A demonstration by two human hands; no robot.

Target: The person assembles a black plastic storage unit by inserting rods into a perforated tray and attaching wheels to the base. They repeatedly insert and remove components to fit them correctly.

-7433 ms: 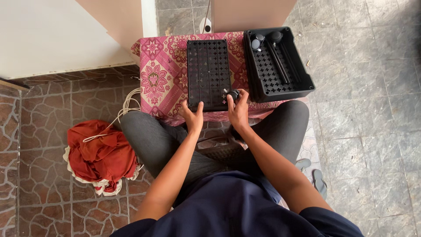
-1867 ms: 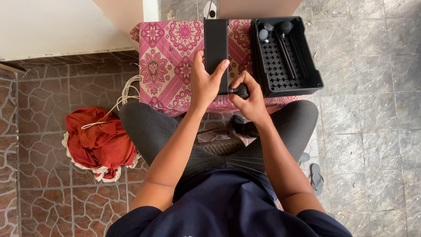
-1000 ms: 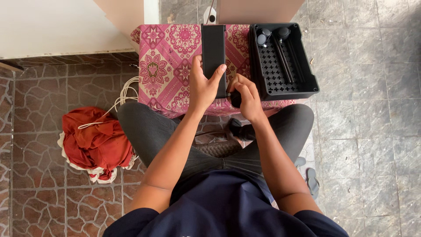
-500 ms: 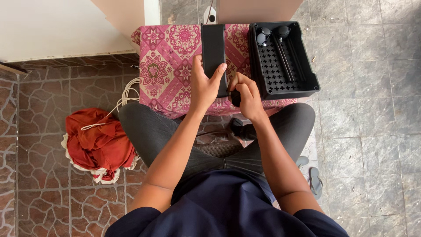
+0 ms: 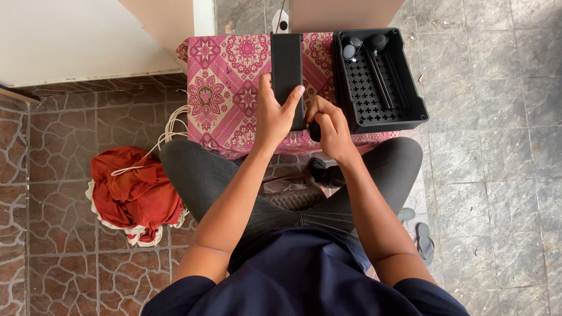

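While the left hand (image 5: 275, 117) grips the black tray (image 5: 287, 73) stood on its edge, it should keep it steady. The right hand (image 5: 329, 126) is curled tight on a small black wheel (image 5: 314, 131) at the tray's near corner; press it in straight. The tray's long side points away, from the near edge of the pink cloth table (image 5: 222, 99) to the far edge.

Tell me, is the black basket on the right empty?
No, the black basket holds two small wheels and thin rods at its far end.
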